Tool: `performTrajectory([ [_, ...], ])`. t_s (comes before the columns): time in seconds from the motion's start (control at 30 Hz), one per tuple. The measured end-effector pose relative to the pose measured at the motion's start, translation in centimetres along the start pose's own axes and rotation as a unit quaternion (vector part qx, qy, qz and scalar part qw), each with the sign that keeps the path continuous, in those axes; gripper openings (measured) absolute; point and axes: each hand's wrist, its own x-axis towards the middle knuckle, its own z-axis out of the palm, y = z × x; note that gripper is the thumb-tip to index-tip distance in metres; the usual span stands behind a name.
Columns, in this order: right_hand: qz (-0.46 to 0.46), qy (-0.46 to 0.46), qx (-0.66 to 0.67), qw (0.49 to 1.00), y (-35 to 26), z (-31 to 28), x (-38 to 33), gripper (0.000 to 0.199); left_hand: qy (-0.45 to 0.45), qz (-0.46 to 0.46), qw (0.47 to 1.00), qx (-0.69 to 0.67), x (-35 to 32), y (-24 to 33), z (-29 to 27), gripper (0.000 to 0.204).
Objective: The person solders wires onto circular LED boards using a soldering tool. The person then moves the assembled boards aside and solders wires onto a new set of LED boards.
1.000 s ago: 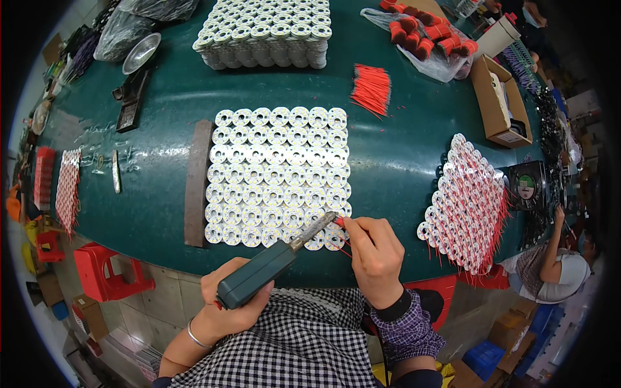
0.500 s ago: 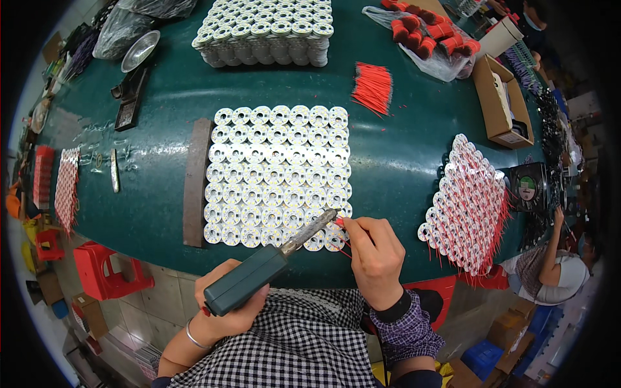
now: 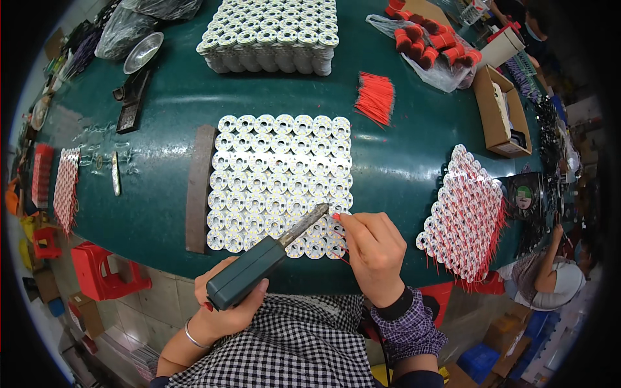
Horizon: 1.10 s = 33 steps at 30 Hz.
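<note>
My left hand (image 3: pixel 228 309) is wrapped round the dark green body of a soldering gun (image 3: pixel 249 270). The gun's worn metal barrel slants up to the right, its tip over the right-hand column of round white LED boards (image 3: pixel 275 184), laid edge to edge in a block. Close by the tip, my right hand (image 3: pixel 375 249) pinches a short red wire (image 3: pixel 336 216) between thumb and forefinger at a board in that column. Whether tip and wire touch the board is too small to tell. Thin red wires also show at the boards below my fingers.
A flat brown bar (image 3: pixel 199 187) lies along the block's left side. Stacked boards (image 3: pixel 268 55) stand behind, near loose red wires (image 3: pixel 374 98). Wired boards (image 3: pixel 462 216) lie at right, below a cardboard box (image 3: pixel 501 113). Red wire bundles (image 3: pixel 443 40) rest on a plastic bag. A person (image 3: pixel 550 278) sits far right.
The gun's tip and my right fingers with the wire have shifted about one row farther up the right column. The whole view has also moved slightly, so the table appears lower.
</note>
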Motion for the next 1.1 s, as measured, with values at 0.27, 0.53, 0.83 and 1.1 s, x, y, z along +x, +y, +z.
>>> performTrajectory([
  [0.27,0.027,-0.023,-0.001,0.999,-0.1,0.2,0.1,0.027,-0.024,0.003,1.0,0.008,0.8,0.1,-0.1,0.022],
  [0.53,0.003,-0.026,-0.022,0.999,0.2,0.5,0.0,0.034,-0.034,0.024,0.999,0.012,1.1,0.0,0.1,0.019],
  [0.83,0.005,-0.042,-0.024,0.999,0.0,0.3,0.2,0.036,-0.038,0.027,0.999,0.028,1.2,-0.2,-0.2,0.017],
  [1.1,0.016,-0.03,-0.033,0.999,-0.3,0.0,0.4,0.029,-0.003,0.004,1.0,0.011,0.6,-0.1,-0.1,0.02],
])
